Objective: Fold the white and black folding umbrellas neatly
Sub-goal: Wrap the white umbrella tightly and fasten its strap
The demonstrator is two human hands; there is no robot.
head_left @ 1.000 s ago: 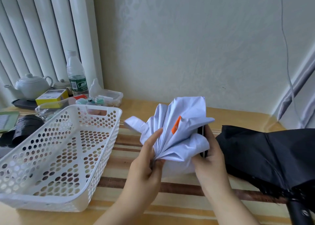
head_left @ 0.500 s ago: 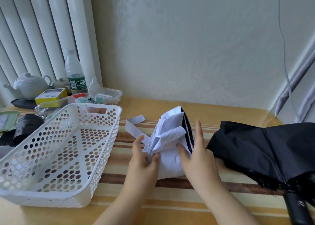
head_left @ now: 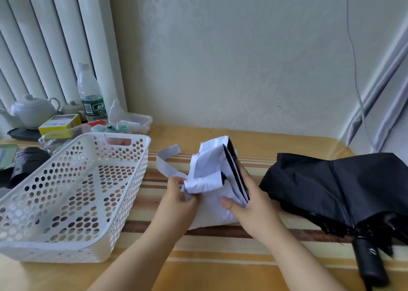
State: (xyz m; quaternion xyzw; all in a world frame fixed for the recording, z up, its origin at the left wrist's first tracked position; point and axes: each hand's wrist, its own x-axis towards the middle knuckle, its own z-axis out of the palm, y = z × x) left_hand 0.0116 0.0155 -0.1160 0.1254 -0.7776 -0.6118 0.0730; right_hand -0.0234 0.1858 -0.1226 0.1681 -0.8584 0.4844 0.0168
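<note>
The white umbrella stands bunched on the striped table, its black inner lining showing along the right edge. A white closure strap trails off to its left. My left hand pinches a crumpled fold at the umbrella's lower left. On the other side, my right hand grips the folded panels, thumb on the front and fingers behind. The black umbrella lies loosely collapsed to the right, its black handle pointing toward me.
A white perforated basket stands at the left. Behind it are a teapot, a water bottle, a yellow box and a clear tub. A dark roll lies at the far left. The wall is close behind.
The fanned-out white canopy has been gathered down into a tighter bundle. My right hand shifted from the back edge to gripping the stacked panels, and the strap now hangs free at the left.
</note>
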